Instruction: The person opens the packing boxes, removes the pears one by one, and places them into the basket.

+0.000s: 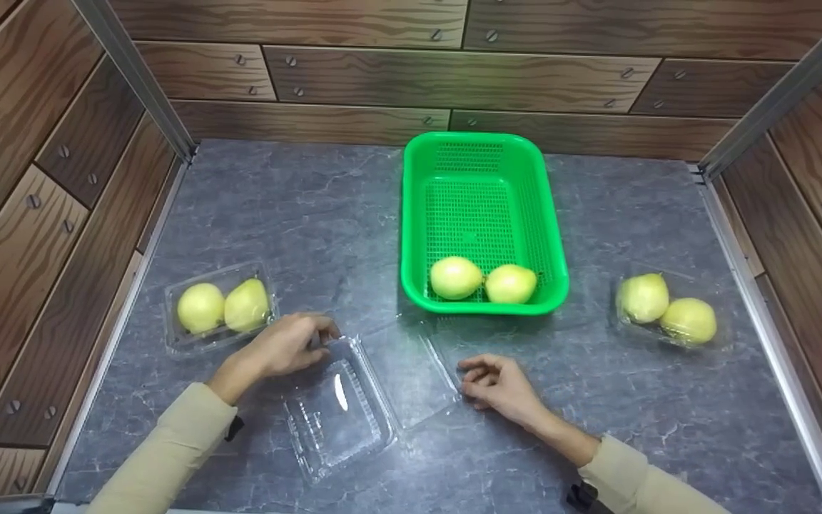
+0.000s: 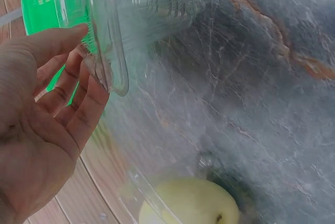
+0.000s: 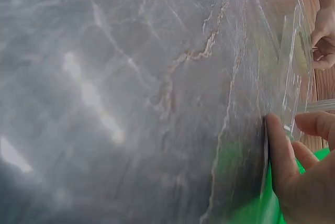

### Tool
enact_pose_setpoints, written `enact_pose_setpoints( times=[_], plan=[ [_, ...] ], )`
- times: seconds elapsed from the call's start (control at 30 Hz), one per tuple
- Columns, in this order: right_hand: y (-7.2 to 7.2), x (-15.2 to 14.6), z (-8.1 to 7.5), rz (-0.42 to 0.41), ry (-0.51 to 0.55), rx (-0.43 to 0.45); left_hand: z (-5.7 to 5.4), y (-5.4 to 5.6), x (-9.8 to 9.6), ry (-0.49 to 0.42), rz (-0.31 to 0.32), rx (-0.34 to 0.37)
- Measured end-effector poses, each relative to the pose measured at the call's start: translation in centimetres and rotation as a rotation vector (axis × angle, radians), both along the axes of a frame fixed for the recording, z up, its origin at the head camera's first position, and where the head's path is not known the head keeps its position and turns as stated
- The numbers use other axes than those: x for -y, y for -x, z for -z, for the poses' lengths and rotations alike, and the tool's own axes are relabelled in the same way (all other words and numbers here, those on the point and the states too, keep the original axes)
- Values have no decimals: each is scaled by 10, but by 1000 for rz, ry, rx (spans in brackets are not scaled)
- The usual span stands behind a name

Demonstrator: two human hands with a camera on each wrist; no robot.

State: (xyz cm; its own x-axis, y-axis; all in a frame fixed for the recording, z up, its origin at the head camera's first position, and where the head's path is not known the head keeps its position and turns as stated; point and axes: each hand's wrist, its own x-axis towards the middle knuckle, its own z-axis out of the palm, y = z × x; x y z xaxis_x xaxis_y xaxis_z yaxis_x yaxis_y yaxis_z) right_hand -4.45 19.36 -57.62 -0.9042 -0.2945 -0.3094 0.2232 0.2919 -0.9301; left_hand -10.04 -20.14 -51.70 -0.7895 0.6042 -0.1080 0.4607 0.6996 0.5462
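A clear plastic clamshell box [image 1: 343, 421] lies unfolded on the grey marbled table, its deeper half to the left and its flat lid [image 1: 422, 382] to the right. At the far left corner of the deep half, my left hand [image 1: 288, 346] pinches the rim between thumb and fingers, as the left wrist view also shows. My right hand [image 1: 502, 389] is at the lid's right edge, the thin plastic between thumb and forefinger in the right wrist view. Nothing lies inside the box.
Beyond the lid stands a green basket [image 1: 556, 271] with two yellow-green pears [image 1: 456, 278] at its near end. Clear boxes holding two pears each sit at the left [image 1: 201, 308] and right [image 1: 689, 321]. Wood-patterned walls [image 1: 368, 75] enclose the table.
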Motion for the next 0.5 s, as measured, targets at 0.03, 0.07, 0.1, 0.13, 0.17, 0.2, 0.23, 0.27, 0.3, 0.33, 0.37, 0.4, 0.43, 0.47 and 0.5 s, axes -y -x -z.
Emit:
enact_pose_setpoints(
  times=[0.03, 0.07, 0.1, 0.13, 0.17, 0.2, 0.23, 0.27, 0.3, 0.33, 0.37, 0.4, 0.43, 0.47, 0.5],
  plan=[
    [0, 2, 1, -3, -9, -24, 0, 0, 2, -1, -4, 0],
    [0, 4, 2, -6, -16, -49, 0, 0, 3, -3, -7, -2],
    [0, 6, 3, -7, -22, -71, 0, 0, 4, -5, -11, -1],
    [1, 7, 4, -8, -24, -92, 0, -1, 6, -6, -13, -3],
    [1, 9, 4, -8, -24, -107, 1, -1, 8, -9, -15, -5],
    [2, 11, 5, -9, -24, -122, 1, -1, 9, -9, -19, -7],
    [3, 13, 5, -10, -27, -135, 1, -1, 11, -10, -25, -7],
    [4, 15, 5, -10, -27, -145, 1, -1, 12, -11, -33, -8],
    [5, 16, 6, -9, -30, -150, 2, -1, 14, -15, -41, -4],
    [7, 18, 6, -9, -32, -155, 2, -1, 15, -17, -46, -5],
    [8, 19, 6, -9, -36, -163, 2, -1, 17, -17, -56, -2],
    [9, 21, 6, -10, -43, -169, 2, -1, 18, -16, -66, 3],
    [11, 22, 6, -9, -48, -175, 2, -1, 20, -18, -74, 10],
    [13, 23, 6, -8, -54, -180, 2, -2, 21, -21, -81, 16],
    [14, 24, 6, -8, -60, -190, 3, -2, 23, -24, -86, 22]
  ],
)
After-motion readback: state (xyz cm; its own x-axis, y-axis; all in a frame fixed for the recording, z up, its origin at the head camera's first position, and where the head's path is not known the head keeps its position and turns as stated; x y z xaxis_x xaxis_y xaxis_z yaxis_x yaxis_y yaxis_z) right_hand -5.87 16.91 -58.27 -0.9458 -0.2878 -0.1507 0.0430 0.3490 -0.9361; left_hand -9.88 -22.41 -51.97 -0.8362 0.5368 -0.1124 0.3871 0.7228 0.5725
